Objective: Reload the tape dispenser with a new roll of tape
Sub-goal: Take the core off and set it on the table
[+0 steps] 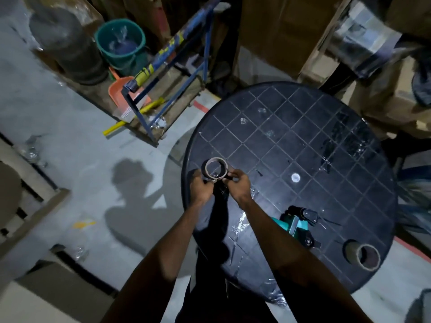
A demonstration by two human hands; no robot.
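Both hands hold a roll of clear tape (215,168) above the near left rim of a round dark table (291,141). My left hand (202,188) grips the roll from below. My right hand (237,184) pinches at the roll's lower right edge with thumb and fingers. The teal and black tape dispenser (299,226) lies on its side on the table, to the right of my right forearm. A bare cardboard core (363,254) lies on the table near its right front edge.
A blue metal frame (163,82) on a wooden pallet stands to the far left, with a green bucket (121,43), an orange dustpan (120,89) and a yellow stick. Cardboard boxes (279,26) stand behind the table. Scraps of clear tape lie on the tabletop.
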